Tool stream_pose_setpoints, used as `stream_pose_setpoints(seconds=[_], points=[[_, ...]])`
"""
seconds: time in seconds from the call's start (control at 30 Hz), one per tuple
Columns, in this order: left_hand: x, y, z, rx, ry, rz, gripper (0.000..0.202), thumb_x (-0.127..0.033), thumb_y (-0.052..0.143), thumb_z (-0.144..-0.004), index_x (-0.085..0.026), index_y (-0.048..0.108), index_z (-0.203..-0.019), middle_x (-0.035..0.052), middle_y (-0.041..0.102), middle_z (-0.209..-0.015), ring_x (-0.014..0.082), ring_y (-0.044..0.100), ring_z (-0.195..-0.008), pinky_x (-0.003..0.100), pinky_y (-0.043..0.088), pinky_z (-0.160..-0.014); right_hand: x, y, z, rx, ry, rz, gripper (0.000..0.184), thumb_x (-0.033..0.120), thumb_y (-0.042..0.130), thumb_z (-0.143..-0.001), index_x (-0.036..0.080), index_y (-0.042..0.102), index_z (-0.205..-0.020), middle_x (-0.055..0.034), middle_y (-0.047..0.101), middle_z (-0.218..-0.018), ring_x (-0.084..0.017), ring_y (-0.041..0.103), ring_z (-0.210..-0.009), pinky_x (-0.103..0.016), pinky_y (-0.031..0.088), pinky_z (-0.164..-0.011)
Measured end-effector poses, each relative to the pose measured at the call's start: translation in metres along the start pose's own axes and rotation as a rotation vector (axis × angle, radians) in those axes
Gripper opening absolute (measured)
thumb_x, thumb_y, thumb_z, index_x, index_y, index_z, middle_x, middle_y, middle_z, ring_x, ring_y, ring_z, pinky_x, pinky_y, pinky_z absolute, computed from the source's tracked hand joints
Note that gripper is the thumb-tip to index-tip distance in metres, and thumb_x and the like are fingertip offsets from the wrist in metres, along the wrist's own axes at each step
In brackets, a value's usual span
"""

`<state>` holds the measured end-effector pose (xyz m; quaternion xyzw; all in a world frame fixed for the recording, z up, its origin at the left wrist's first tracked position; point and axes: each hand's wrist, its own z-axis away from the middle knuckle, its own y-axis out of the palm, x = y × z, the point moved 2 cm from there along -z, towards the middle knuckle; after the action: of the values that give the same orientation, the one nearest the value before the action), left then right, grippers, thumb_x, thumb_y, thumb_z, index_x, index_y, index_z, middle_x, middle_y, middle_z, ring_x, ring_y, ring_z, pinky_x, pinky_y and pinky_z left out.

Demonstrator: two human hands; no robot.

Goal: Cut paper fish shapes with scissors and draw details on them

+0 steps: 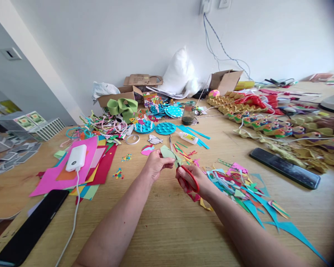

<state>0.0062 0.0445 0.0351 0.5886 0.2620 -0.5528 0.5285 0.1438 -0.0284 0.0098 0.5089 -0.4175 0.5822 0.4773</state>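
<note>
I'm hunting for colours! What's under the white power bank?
Pink paper and orange paper peek out around the white power bank; the spot directly beneath is covered.

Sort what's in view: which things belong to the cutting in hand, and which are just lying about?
Belongs:
Light-green paper piece, in the left hand
Red-handled metal scissors, in the right hand

Probably just lying about:
White rectangular device with white cable
Black rectangular phone on the right

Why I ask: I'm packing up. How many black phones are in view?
2: one black phone at the near left, another at right beside the paper scraps; more may be hidden.
</note>
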Motion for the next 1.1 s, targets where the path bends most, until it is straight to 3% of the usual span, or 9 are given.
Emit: stream_pose_setpoints(seconds=[0.5,1.1], points=[[0.0010,0.0001,0.0005,0.004,-0.011,0.014,0.027,-0.011,0.082,-0.050,-0.011,0.064,-0.070,0.0013,0.064,-0.063,0.0095,0.058,-0.053,0.021,0.048,-0.051,0.0035,0.0025,0.0013,-0.049,0.028,0.010,0.055,0.072,0.061,-0.074,0.017,0.056,-0.069,0.0035,0.053,-0.044,-0.008,0.046,-0.035,-0.019,0.030,-0.036],[0.0014,-0.0003,0.0003,-0.004,-0.007,0.009,0.028,-0.012,0.083,-0.049,-0.011,0.063,-0.068,0.0013,0.065,-0.062,0.0100,0.058,-0.054,0.022,0.049,-0.053,0.0007,0.0012,-0.0005,-0.076,0.048,0.016,0.045,0.061,0.070,-0.072,0.018,0.056,-0.068,0.0041,0.053,-0.043,-0.010,0.048,-0.034,-0.019,0.032,-0.034]])
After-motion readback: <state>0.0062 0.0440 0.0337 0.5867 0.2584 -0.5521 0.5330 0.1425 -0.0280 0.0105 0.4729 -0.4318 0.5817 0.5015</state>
